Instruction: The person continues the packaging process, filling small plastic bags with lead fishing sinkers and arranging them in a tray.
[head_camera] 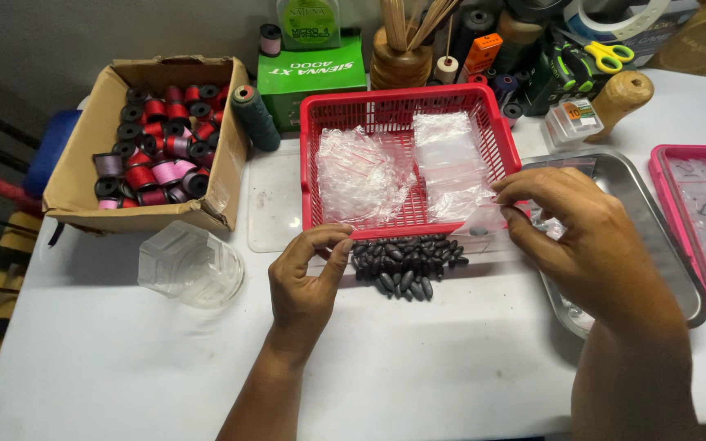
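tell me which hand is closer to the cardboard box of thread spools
Left. The left hand sits just right of and below the cardboard box, by the pile of dark beads. The right hand is far across the table, beyond the red basket.

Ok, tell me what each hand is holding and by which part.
Right hand pinches a small clear plastic bag at its top edge. Left hand: fingertips pinched together, contents hidden.

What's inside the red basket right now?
The red basket holds two heaps of small clear plastic bags, one left, one right. The mesh floor shows between them; anything beneath the heaps is covered. The right hand pinches one bag at the basket's front corner.
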